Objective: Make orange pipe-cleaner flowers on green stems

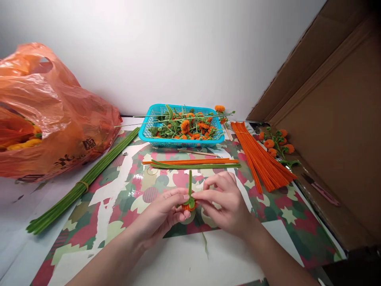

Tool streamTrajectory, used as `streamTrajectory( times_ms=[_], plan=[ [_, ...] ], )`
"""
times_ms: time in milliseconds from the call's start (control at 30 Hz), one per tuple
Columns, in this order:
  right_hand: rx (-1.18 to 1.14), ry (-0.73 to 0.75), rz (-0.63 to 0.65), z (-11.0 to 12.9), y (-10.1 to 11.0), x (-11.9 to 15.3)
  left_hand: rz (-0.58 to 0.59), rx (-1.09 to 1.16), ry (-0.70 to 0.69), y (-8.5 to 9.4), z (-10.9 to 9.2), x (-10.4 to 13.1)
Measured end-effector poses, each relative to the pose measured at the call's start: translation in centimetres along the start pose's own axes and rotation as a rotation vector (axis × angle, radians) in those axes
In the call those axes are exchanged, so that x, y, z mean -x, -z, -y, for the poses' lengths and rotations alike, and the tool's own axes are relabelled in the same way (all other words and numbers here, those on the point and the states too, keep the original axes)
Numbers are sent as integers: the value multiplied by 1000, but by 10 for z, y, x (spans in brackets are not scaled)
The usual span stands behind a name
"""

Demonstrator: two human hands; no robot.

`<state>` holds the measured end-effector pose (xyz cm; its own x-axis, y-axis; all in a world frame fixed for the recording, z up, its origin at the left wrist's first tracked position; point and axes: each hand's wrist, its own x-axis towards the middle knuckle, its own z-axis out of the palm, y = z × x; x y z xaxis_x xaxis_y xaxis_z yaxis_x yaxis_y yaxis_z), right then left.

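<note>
Skinny green fuzzy scrap (pixel 205 244) seen lying nearest, centre. Just beyond, small orange fuzzy flower with upright green stem (pixel 188 207) held up between both hands: head cradled in fingers of left hand (pixel 171 205), green base pinched by right hand (pixel 223 200). Banded green fuzzy-stick bundle (pixel 80 185) laid left, fanned orange fuzzy-stick bundle (pixel 264 161) right. Turquoise plastic basket (pixel 144 134) piled with flowers, far centre.

Looks bright overall, whitest high on the wall (pixel 184 51); drops to dark by the cardboard (pixel 336 131) at right. Shows glare on the patterned mat (pixel 135 186), sheen on the plastic bag (pixel 41 93). Stretches at edges, wide-angle style.
</note>
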<state>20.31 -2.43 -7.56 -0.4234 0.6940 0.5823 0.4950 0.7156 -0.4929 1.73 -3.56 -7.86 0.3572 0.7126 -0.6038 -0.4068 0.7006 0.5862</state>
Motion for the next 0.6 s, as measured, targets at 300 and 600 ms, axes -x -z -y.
streamTrajectory(
  times_ms=[300, 600],
  plan=[
    [16, -20, 36, -2, -3, 3, 12, -161, -82, 1, 1, -1],
    [-98, -135, 140, 1, -4, 2, -35, -270, -176, 2, 3, 0]
  ],
)
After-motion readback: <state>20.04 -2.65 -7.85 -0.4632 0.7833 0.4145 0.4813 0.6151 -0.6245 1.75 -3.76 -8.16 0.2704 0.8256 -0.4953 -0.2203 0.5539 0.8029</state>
